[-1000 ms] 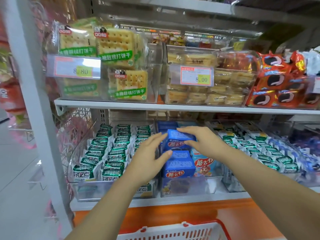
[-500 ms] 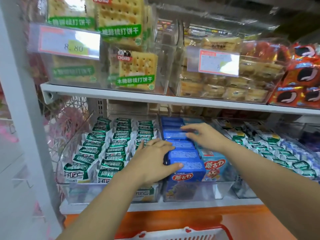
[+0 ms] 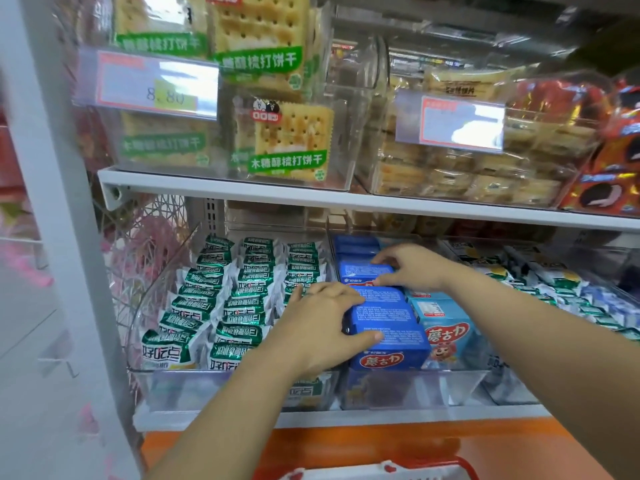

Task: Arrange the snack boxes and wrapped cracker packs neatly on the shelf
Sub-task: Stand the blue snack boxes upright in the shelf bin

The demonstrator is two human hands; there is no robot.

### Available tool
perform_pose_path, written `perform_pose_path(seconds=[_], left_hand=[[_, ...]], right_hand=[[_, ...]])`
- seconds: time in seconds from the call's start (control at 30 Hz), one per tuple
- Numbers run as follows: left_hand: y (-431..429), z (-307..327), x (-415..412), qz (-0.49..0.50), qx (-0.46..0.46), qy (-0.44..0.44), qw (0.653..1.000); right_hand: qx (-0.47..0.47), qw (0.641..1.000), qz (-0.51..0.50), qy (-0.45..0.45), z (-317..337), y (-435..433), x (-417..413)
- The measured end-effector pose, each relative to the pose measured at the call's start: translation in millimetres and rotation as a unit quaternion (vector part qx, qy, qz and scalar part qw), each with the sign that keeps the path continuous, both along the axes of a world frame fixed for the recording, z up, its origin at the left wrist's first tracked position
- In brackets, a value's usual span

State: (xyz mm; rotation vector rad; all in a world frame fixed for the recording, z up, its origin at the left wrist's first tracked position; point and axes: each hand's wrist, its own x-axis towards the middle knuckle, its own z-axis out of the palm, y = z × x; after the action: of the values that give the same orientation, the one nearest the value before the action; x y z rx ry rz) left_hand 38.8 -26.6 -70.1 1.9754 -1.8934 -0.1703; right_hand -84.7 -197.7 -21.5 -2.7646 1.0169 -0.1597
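- Showing at the very near edge was the red-and-white rim of a basket (image 3: 398, 472), with an orange band (image 3: 346, 445) just beyond it.
- Next came the lower shelf (image 3: 346, 419), carrying clear bins side by side.
- The left grip (image 3: 322, 327) lay curled round the left end of the front blue box (image 3: 394, 341) in the middle bin (image 3: 415, 388), thumb on the top face and fingers over its far edge.
- Just right of that box stood light-blue boxes (image 3: 446, 332), touching it.
- In the left bin, green-and-white wrapped cracker packs (image 3: 214, 306) stood in three rows running away to the far end.
- Farther back in the middle bin, the right grip (image 3: 412, 268) pinched a second blue box (image 3: 360, 271) between thumb and fingertips, nearly closed on its right end.
- The right bin held more wrapped packs (image 3: 561, 285), partly hidden by the right forearm.
- Farthest, the upper shelf (image 3: 242, 192) bore clear tubs of soda cracker packs (image 3: 291, 140) behind a price tag (image 3: 152, 88) reading 8.80, with red packs (image 3: 609, 188) at far right.
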Motion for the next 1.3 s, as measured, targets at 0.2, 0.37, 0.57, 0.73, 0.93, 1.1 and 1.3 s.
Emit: perform_pose_path(seconds=[0.2,0.37,0.57,0.73,0.93,1.1,1.3], left_hand=[[4.7,3.7,-4.3,0.0,0.017,-0.02,1.0],[11.5,6.7,-11.8,0.007,0.037,-0.06,0.997],[19.0,8.8,-22.1,0.025,0.044,-0.068,0.996],[36.0,30.3,-39.9,0.05,-0.01,-0.023,0.998],[83.9,76.6,-74.2,-0.033,-0.124,0.13,0.983],[104.0,78.1,-89.6,-0.061,-0.147,0.184,0.97],[104.1,60.1,-91.4,-0.057,-0.1,0.315,0.942]], right_hand=[[-0.074,0.988,-0.009,-0.135,12.7,38.5,-37.6],[-0.161,0.962,0.006,-0.22,19.5,90.5,-78.4],[-0.112,0.933,-0.017,-0.342,19.9,130.7,-119.2],[-0.064,0.91,-0.022,-0.408,19.8,153.3,-141.3],[-0.056,0.911,0.006,-0.409,17.1,172.9,-156.7],[-0.034,0.912,0.031,-0.407,11.1,185.5,-160.3],[-0.001,0.913,0.025,-0.407,10.1,188.0,-165.3]])
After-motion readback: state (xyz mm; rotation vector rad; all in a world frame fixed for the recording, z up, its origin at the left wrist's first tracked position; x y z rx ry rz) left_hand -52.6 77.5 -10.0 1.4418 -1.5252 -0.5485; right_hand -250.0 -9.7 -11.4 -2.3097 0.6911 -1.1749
